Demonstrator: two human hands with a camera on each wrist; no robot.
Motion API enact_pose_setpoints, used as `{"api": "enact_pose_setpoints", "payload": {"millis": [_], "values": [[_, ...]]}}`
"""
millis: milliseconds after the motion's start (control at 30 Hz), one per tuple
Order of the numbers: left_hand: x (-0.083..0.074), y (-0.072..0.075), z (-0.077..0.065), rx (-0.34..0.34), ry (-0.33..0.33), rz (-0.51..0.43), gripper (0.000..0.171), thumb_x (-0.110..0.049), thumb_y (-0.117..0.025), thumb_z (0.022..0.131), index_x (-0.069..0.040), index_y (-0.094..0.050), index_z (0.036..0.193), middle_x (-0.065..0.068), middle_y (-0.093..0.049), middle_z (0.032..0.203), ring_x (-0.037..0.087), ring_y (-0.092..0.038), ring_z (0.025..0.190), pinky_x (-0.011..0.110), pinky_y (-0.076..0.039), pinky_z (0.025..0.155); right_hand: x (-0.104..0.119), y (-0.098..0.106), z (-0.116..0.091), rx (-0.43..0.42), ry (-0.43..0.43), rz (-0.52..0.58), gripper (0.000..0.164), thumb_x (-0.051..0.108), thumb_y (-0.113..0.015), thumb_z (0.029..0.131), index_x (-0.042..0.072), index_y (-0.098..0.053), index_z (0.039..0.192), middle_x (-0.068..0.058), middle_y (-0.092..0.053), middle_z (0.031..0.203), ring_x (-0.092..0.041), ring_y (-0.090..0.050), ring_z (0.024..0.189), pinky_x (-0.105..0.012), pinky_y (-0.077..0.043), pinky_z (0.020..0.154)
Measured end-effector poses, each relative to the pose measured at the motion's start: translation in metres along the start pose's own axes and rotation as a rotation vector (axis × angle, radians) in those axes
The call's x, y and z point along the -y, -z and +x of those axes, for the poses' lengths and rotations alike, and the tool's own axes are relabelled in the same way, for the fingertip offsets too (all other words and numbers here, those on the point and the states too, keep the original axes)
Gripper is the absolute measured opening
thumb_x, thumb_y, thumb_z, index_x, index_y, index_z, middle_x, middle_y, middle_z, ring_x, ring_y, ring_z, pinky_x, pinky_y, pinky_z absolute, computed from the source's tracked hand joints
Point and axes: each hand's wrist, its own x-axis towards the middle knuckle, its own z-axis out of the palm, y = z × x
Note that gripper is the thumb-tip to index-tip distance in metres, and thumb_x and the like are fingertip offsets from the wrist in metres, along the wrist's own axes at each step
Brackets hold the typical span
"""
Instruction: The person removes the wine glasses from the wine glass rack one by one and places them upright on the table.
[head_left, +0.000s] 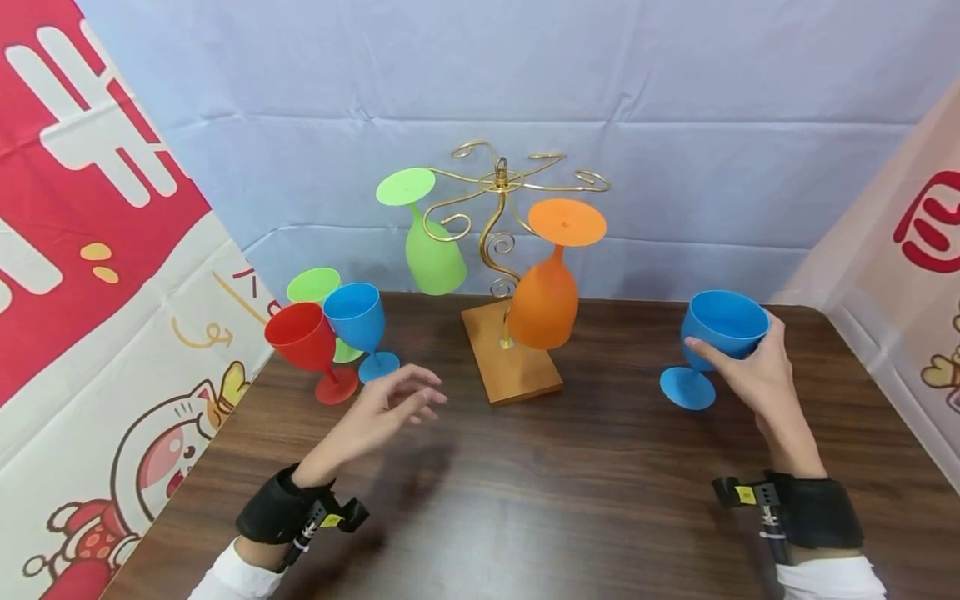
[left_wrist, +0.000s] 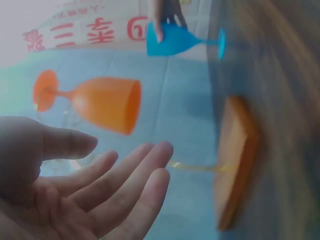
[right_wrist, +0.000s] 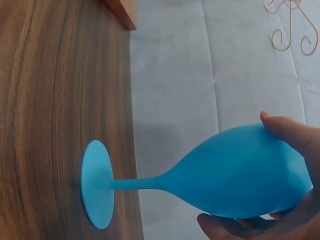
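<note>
My right hand [head_left: 757,367] grips a blue wine glass [head_left: 723,321] round its bowl, thumb on the near side and fingers behind. The glass is upright, its round foot close over the table at the right, as the right wrist view also shows. My left hand [head_left: 386,408] hovers over the table with relaxed fingers and holds nothing. Just behind it stand a second blue glass [head_left: 356,317], a red glass [head_left: 302,337] and a green glass [head_left: 311,285]. On the gold wire rack [head_left: 491,225] an orange glass [head_left: 546,304] and another green glass [head_left: 435,254] hang upside down.
The rack's wooden base [head_left: 517,375] stands on the dark wooden table [head_left: 525,500] near its back edge. Several curled arms of the rack spread out at the top. A pale cloth [head_left: 675,150] hangs behind, and printed cloths [head_left: 135,375] line both sides.
</note>
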Motion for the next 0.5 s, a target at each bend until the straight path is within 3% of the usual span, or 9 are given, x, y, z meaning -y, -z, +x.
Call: {"api": "enact_pose_setpoints", "payload": {"millis": [233, 500], "values": [[-0.017, 0.017, -0.006, -0.248, -0.097, 0.205, 0.024, -0.003, -0.065, 0.098, -0.003, -0.063, 0.122, 0.015, -0.076, 0.114, 0.028, -0.077, 0.093, 0.027, -0.063, 0.080, -0.002, 0.005, 0.003, -0.008, 0.005, -0.002, 0.104, 0.039, -0.067, 0.096, 0.009, 0.006, 0.162, -0.034, -0.010, 0.165, -0.061, -0.018, 0.148, -0.081, -0.024, 0.111], [-0.041, 0.029, -0.003, -0.361, -0.171, 0.359, 0.019, -0.007, -0.068, 0.097, -0.007, -0.068, 0.116, 0.009, -0.078, 0.107, 0.023, -0.075, 0.093, 0.021, -0.059, 0.072, -0.007, 0.007, 0.005, -0.011, 0.007, 0.002, 0.103, 0.038, -0.067, 0.096, 0.008, 0.006, 0.162, -0.034, -0.009, 0.165, -0.061, -0.017, 0.148, -0.081, -0.022, 0.112]]}}
